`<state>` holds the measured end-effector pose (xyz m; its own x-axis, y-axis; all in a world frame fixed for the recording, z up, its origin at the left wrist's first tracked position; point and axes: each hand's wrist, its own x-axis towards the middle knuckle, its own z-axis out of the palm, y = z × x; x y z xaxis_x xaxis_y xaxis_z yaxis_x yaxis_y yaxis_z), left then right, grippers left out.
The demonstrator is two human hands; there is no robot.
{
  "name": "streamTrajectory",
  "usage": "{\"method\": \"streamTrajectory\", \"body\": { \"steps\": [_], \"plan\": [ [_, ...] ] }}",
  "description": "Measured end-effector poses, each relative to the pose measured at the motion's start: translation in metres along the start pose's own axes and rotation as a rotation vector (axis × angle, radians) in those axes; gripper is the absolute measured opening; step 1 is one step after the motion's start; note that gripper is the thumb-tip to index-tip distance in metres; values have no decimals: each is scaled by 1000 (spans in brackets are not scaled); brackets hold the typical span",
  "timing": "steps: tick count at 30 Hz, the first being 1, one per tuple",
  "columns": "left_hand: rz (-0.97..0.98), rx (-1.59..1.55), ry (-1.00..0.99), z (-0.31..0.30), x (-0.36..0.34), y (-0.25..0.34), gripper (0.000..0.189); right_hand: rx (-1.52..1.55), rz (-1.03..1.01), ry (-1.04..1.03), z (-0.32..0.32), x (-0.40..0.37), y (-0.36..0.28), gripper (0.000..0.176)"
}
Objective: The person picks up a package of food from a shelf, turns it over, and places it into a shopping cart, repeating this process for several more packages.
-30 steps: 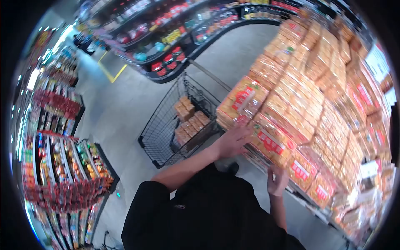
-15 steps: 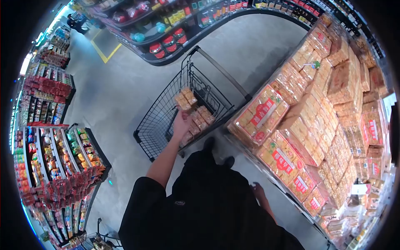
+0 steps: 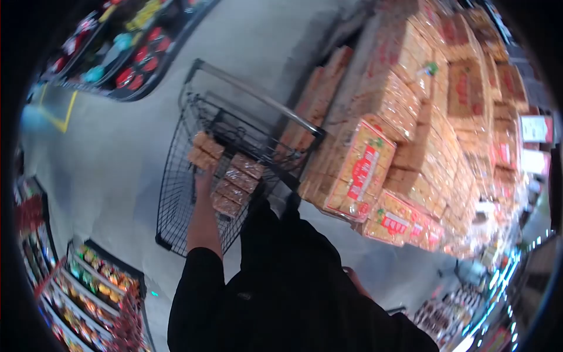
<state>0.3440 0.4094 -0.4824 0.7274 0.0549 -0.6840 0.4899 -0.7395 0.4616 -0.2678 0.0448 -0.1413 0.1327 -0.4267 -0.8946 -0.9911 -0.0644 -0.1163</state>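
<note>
My left hand [image 3: 203, 178] is closed on a clear-wrapped pack of golden-brown snack blocks [image 3: 205, 151], inside the black wire shopping cart [image 3: 176, 196]. Beside that pack, several similar wrapped packs [image 3: 237, 183] lie in the cart, nearer to my body. Whether the held pack rests on the cart's bottom cannot be seen. My right hand [image 3: 350, 274] hangs low at my right side, partly behind my dark clothing. Its fingers are blurred and mostly hidden, and nothing shows in it.
A large stack of wrapped snack packs [image 3: 434, 158] with red labels stands right of the cart, close to its handle [image 3: 258, 97]. Snack shelves [image 3: 102, 287] are at the lower left. A curved shelf unit [image 3: 135, 64] with red-lidded jars occupies the upper left.
The view has turned, so the cart and shelves appear shifted left, and the picture is blurrier. My left hand still grips the pack, now slightly farther left of the other packs.
</note>
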Motion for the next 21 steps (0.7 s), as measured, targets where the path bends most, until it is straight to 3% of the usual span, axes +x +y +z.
{"method": "streamTrajectory", "body": {
  "steps": [1,3,5,6,8,13,17,20,21],
  "plan": [
    [25,-59,12,4,10,-5,110,34,18,-41,8,-5,-2,39],
    [77,-177,33,10,25,-11,101,65,-166,66,46,19,69,42],
    [185,-196,-65,19,58,-34,89,70,-238,133,66,18,96,44],
    [197,-248,-78,22,59,-30,83,69,-214,142,69,13,93,44],
    [45,-515,46,22,55,-12,74,71,-136,142,68,0,70,44],
    [-130,-690,72,-2,-2,54,72,186,35,56,61,-10,43,52],
    [-211,-802,-50,-13,3,30,67,212,-46,102,62,-12,21,40],
    [-176,-739,-149,-32,0,12,61,166,-86,115,73,8,42,40],
    [-120,-887,-176,-37,-8,13,58,160,-76,112,70,9,36,40]
  ]
}}
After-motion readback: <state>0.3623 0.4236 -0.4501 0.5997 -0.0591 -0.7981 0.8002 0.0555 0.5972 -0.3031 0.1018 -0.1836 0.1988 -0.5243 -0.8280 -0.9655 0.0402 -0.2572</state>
